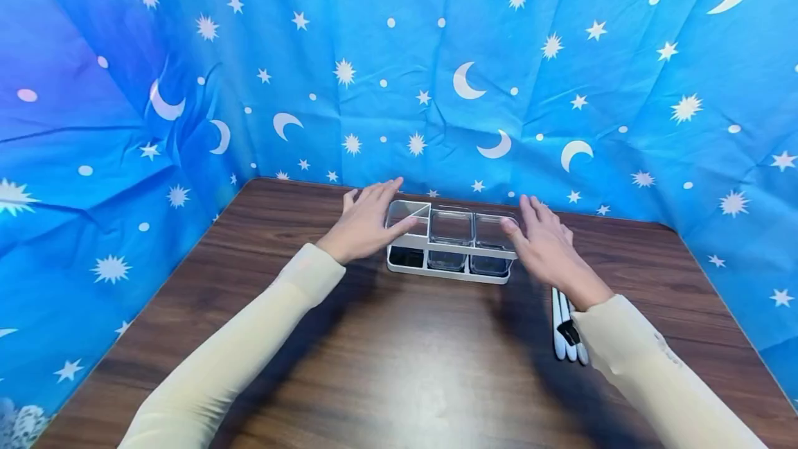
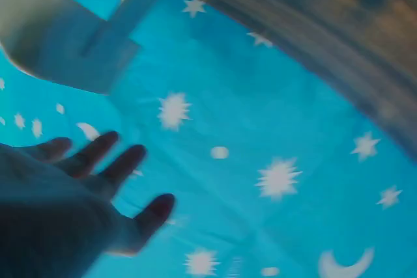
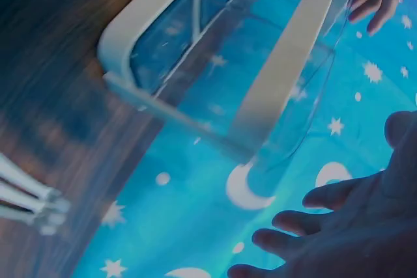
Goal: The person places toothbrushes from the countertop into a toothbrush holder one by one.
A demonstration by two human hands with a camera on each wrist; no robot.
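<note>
1. Head view: the white rack (image 1: 451,249) stands on the brown table (image 1: 430,366), between the left hand (image 1: 368,222) and the right hand (image 1: 548,244).
2. Left wrist view: the left fingers (image 2: 125,164) are spread apart, near the rack.
3. Right wrist view: also the right fingers (image 3: 332,194) are apart; white sticks (image 3: 18,175) lie on the table.

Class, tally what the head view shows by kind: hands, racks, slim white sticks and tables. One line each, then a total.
Hands: 2 (left hand, right hand)
Racks: 1 (white-framed rack)
Slim white sticks: 3 showing, partly covered at the right arm
Tables: 1 (wooden table)
Total: 7
</note>
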